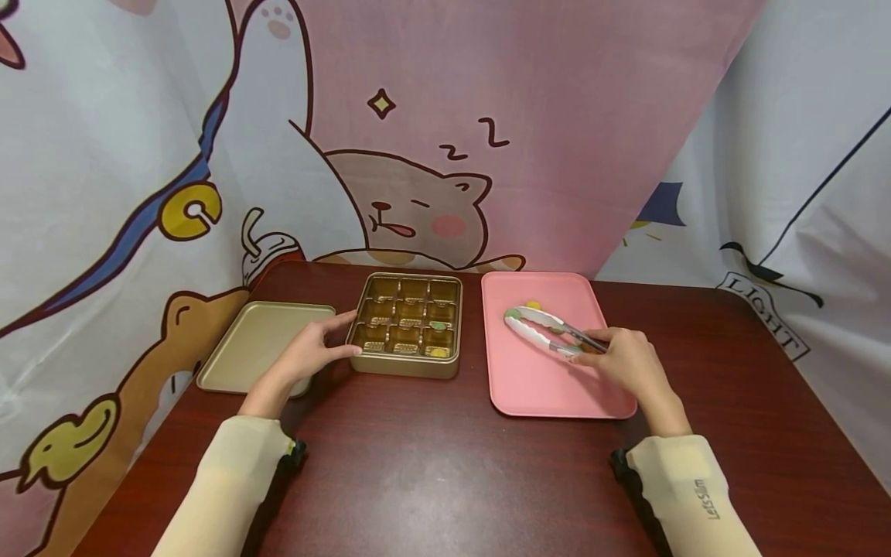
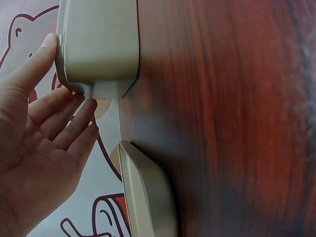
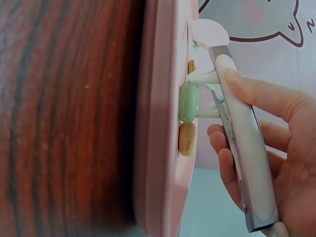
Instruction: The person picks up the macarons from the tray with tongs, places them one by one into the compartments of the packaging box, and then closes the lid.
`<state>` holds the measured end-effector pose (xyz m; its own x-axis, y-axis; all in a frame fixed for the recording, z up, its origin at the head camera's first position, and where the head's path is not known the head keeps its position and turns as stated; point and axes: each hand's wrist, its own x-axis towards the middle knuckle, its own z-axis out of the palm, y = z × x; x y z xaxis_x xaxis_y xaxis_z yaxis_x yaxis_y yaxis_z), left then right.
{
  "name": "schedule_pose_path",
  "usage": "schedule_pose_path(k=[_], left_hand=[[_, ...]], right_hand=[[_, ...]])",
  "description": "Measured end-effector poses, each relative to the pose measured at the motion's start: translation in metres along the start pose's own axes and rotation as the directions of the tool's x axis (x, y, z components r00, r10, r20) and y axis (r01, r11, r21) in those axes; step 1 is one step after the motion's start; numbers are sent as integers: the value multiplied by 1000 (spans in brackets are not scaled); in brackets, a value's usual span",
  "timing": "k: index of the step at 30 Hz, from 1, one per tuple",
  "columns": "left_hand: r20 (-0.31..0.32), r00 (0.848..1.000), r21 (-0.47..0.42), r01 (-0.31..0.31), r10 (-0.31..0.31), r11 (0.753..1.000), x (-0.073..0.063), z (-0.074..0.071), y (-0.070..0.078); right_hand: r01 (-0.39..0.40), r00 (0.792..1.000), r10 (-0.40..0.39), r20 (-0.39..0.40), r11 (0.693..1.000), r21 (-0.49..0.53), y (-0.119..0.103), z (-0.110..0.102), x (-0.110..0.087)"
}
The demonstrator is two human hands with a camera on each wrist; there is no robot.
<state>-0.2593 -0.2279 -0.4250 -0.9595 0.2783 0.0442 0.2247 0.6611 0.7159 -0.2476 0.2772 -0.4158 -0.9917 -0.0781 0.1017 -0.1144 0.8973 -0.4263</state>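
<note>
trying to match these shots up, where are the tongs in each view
Head: right of centre, the tongs are in the right hand, over the pink tray.
Left wrist: not in it.
Right wrist: right of centre, slanting from upper middle down to lower right.
Shared landmark: the dark red table, in all three views.

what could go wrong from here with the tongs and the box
The right hand holds the tongs near a green piece and a yellow piece that look close together, so one might get nudged. A piece carried from the pink tray to the box could drop on the table between. The left hand touches the box's side, so a push might shift it.
</note>
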Motion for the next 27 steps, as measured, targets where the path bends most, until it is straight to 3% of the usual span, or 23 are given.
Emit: schedule_pose_path(k=[27], left_hand=[[0, 1000, -1, 10, -10, 1000, 1, -1, 1]], right_hand=[[9, 1000, -8, -23, 1000, 16, -10, -6, 2]])
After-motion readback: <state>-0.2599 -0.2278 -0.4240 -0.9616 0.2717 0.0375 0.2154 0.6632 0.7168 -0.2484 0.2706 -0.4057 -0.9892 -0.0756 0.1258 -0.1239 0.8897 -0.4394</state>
